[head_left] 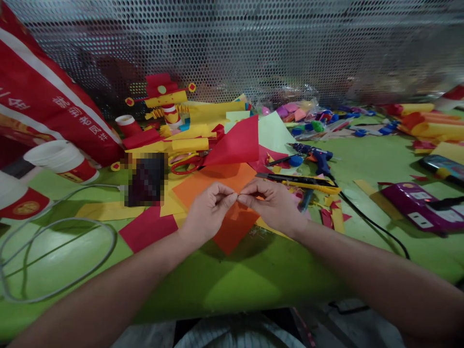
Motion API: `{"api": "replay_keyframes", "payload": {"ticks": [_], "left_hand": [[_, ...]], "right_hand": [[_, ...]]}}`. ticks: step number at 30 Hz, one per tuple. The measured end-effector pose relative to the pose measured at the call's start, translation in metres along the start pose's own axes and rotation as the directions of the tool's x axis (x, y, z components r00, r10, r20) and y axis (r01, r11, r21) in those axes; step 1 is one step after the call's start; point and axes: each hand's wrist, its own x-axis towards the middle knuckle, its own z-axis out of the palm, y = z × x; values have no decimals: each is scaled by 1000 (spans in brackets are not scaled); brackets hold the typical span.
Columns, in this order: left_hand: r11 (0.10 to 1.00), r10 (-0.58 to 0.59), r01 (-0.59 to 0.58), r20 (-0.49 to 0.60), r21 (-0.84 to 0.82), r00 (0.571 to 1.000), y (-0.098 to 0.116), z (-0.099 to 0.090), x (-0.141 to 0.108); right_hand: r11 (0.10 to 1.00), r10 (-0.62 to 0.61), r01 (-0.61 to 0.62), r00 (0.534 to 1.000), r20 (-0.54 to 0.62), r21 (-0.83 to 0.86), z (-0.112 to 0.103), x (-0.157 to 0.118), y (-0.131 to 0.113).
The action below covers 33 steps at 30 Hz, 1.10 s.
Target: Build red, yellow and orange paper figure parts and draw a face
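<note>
My left hand (212, 210) and my right hand (273, 203) meet at the fingertips in the middle of the view, each closed in a pinch. A small piece of orange paper (235, 211) shows just under the pinched fingertips and seems to be held between them; its upper part is hidden by the fingers. Beneath both hands lies an orange paper sheet (232, 237), one corner pointing towards me. A red paper sheet (237, 142) rises behind it. Scissors (186, 164) with red handles lie beyond my left hand, and a yellow utility knife (308, 183) beyond my right.
A blue glue gun (313, 153) and a purple power strip (416, 205) lie on the right of the green table (203, 295). On the left are paper cups (63, 162), a white cable (108, 251) and a red bag (54, 96). A paper figure (168, 99) stands behind.
</note>
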Motion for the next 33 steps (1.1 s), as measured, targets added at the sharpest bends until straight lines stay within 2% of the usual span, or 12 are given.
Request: {"api": "replay_keyframes", "payload": {"ticks": [3,5,8,10,15,17,19,22,25,29,33], "left_hand": [[972,88,-104,87,209,992,3,-6,1],[941,135,-172,143,291,980,5,-9,0],[917,197,-236,149,322,969,7,-10,-1],[928,204,-234,131,291,970,7,-10,0],[993,44,-62,173,102,984,0,-9,3],[1000,-20,23,207,-13,978,-2,-9,4],[984,-74,108,223,-142,972,-4,-9,5],[911,-166,236,223,-338,960,-4,-7,5],[811,-244,327,229,-485,942,-4,-7,6],[709,-281,400,287,-581,916,-2,-10,8],[646,-265,450,371,-617,890,-1,-11,8]], "right_hand": [[997,-22,24,999,30,-73,-3,-1,0],[996,-25,28,999,40,-84,-3,-1,-1],[999,-4,6,999,41,-38,-2,-1,-3],[1000,26,-26,999,41,1,-1,-1,-4],[998,63,-64,997,39,27,-3,1,0],[998,53,-54,999,6,41,-4,3,3],[988,76,-74,997,-14,132,-4,5,6],[929,188,-188,982,32,318,-4,8,6],[881,278,-279,959,59,382,-4,11,5],[831,332,-320,942,56,455,-4,11,5],[762,335,-400,917,218,509,-8,11,9]]}}
